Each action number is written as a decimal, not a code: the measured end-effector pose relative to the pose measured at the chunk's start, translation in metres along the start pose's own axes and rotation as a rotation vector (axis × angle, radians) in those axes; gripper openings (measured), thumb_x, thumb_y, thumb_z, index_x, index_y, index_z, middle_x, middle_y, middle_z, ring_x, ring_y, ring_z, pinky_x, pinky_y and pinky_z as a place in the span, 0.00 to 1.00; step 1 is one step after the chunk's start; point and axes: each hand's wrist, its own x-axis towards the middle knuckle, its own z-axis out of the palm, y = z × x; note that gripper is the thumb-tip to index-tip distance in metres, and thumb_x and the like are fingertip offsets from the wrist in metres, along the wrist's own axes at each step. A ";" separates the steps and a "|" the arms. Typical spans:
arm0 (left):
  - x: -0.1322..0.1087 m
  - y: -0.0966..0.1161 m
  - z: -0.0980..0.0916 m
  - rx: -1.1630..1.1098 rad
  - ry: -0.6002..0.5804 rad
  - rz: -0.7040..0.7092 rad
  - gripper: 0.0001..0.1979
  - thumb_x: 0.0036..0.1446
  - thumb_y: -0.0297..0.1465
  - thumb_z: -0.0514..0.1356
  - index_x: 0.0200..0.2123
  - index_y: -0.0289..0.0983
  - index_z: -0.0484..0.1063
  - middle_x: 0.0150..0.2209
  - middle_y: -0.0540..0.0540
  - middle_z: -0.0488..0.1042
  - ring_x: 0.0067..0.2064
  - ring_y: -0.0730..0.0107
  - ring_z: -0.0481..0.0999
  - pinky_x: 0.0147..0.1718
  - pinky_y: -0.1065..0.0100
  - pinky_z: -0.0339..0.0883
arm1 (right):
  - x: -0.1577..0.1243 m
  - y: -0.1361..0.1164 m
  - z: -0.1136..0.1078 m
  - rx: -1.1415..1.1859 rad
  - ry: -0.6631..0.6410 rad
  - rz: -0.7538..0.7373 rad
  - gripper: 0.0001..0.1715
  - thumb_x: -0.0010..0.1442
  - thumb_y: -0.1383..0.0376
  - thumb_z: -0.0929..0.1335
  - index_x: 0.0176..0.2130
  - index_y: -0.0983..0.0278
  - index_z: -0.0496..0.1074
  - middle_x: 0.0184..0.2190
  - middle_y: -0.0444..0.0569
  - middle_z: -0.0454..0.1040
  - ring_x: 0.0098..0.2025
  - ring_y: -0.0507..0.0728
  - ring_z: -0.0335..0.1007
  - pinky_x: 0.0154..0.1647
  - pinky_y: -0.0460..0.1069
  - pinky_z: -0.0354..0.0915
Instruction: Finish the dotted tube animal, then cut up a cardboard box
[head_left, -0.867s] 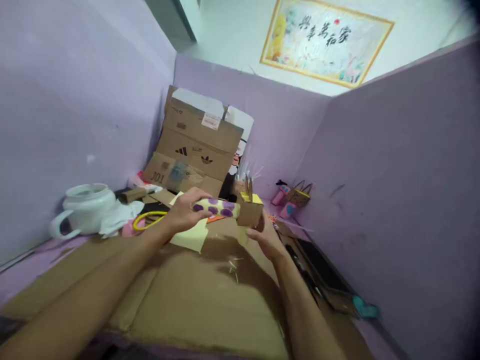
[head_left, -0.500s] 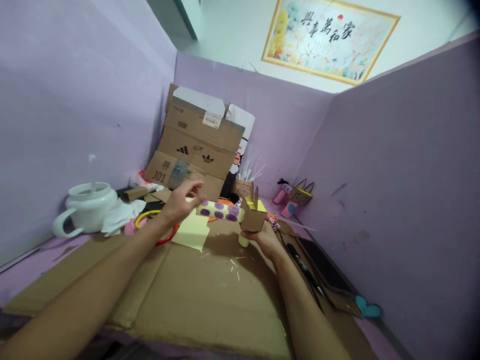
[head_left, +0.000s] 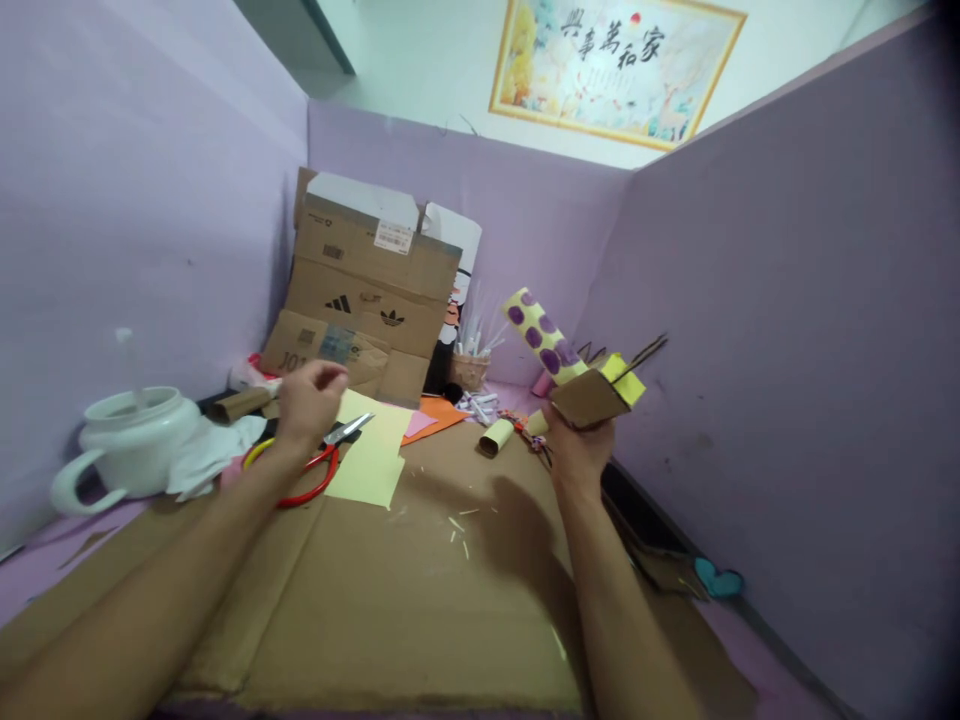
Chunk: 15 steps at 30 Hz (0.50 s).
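Observation:
My right hand (head_left: 581, 450) is closed round a cardboard animal figure (head_left: 592, 400), right of the middle. Its boxy brown head has a yellow patch and two thin pointed pieces. A pale yellow tube with purple spots (head_left: 541, 335) extends from it, tilted up to the left. My left hand (head_left: 306, 402) hangs in the air at the left, its fingers curled in with nothing visible in them. Below it lie scissors (head_left: 330, 462) with red and yellow handles, partly hidden by my forearm. Pale yellow paper (head_left: 375, 470) lies beside them.
A small yellow-covered tube (head_left: 496, 437) lies on the cardboard sheet (head_left: 405, 600) among paper scraps. At the left stand a white pot (head_left: 139, 440) and crumpled tissue (head_left: 214, 455). A flattened carton (head_left: 367, 290) leans at the back. A blue heart (head_left: 718, 578) lies right, by the purple wall.
My right hand has moved right and raised the figure, its spotted tube swinging from level to slanting upward. My left hand has drawn away leftward from the tube's end. The camera view has shifted.

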 end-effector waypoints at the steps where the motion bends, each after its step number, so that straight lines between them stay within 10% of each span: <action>1: -0.005 0.006 0.012 0.015 -0.085 0.040 0.08 0.54 0.30 0.56 0.37 0.33 0.69 0.35 0.46 0.73 0.37 0.69 0.72 0.38 0.63 0.66 | 0.002 -0.002 -0.001 -0.009 0.067 -0.028 0.33 0.36 0.59 0.75 0.41 0.66 0.64 0.37 0.50 0.72 0.37 0.58 0.69 0.39 0.54 0.66; 6: -0.024 0.041 0.089 0.143 -0.499 0.179 0.06 0.50 0.32 0.59 0.29 0.35 0.73 0.30 0.47 0.76 0.34 0.66 0.73 0.34 0.67 0.65 | 0.003 -0.011 -0.003 -0.003 0.206 -0.104 0.35 0.34 0.60 0.75 0.41 0.66 0.63 0.37 0.50 0.71 0.38 0.57 0.69 0.40 0.53 0.66; 15: -0.038 0.095 0.185 0.308 -0.744 0.119 0.16 0.56 0.39 0.56 0.42 0.34 0.68 0.43 0.43 0.71 0.43 0.63 0.71 0.42 0.57 0.66 | -0.008 -0.025 0.004 0.000 0.098 -0.007 0.32 0.32 0.62 0.75 0.38 0.67 0.64 0.36 0.53 0.72 0.36 0.58 0.69 0.38 0.54 0.65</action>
